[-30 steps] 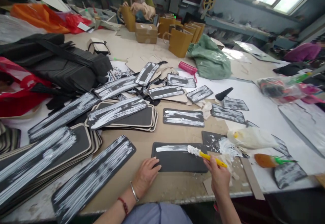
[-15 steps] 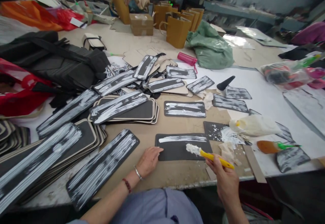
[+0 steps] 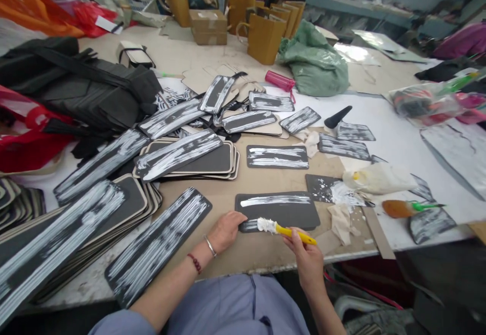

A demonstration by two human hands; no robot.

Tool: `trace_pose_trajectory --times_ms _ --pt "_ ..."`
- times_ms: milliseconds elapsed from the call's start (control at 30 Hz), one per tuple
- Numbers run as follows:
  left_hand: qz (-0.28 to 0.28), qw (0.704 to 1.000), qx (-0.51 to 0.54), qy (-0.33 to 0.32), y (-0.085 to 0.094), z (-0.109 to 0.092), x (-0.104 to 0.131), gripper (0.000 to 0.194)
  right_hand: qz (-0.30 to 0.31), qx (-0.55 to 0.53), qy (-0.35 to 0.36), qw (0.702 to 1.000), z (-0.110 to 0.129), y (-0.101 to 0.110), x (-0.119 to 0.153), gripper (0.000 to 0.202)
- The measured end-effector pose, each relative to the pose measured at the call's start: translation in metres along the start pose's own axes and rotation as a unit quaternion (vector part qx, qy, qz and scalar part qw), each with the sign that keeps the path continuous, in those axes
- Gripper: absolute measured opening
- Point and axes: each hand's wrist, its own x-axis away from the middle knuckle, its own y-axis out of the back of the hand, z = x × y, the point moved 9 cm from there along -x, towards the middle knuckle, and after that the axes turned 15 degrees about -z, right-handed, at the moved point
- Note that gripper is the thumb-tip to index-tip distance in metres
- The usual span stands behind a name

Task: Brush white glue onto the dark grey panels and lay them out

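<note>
Since a second ago, the brush [image 3: 283, 229] in the right hand [image 3: 306, 259] sits lower, gluing the dark panel [image 3: 279, 210]; the flat left hand [image 3: 224, 231] steadies it; another stroke likely follows.

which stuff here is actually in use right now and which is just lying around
In use: left hand steadying the black panel; right hand holding the yellow brush; glue bag.

Lying about: green plastic bag, pink tube, yellow paper bags, orange brush.
</note>
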Motion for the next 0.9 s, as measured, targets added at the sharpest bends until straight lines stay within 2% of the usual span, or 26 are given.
trace_pose_trajectory --times_ms 233,333,433,533,633,767,900 --pt "-0.008 0.997 -0.063 -0.038 -0.001 -0.013 0.002 0.022 -0.13 -0.011 0.031 0.991 0.007 0.086 -0.064 0.043" --pt "-0.003 0.996 -0.071 -0.045 -0.002 -0.012 0.004 0.023 -0.17 -0.003 0.061 0.984 0.013 0.11 -0.084 0.046" --pt "-0.002 0.995 -0.079 -0.053 -0.002 -0.01 0.006 0.024 -0.199 0.031 0.105 0.974 0.024 0.124 -0.096 0.051" --pt "0.004 0.994 -0.085 -0.063 -0.003 -0.009 0.008 0.024 -0.21 0.07 0.149 0.964 0.041 0.13 -0.097 0.053" --pt "0.002 0.993 -0.089 -0.073 -0.002 -0.01 0.011 0.027 -0.219 0.128 0.205 0.945 0.062 0.128 -0.088 0.052" --pt "-0.009 0.991 -0.102 -0.081 -0.002 -0.013 0.013 0.029 -0.213 0.222 0.28 0.909 0.085 0.111 -0.07 0.05" --pt "-0.023 0.99 -0.115 -0.075 -0.001 -0.014 0.013 0.028 -0.188 0.288 0.388 0.855 0.095 0.087 -0.056 0.05"
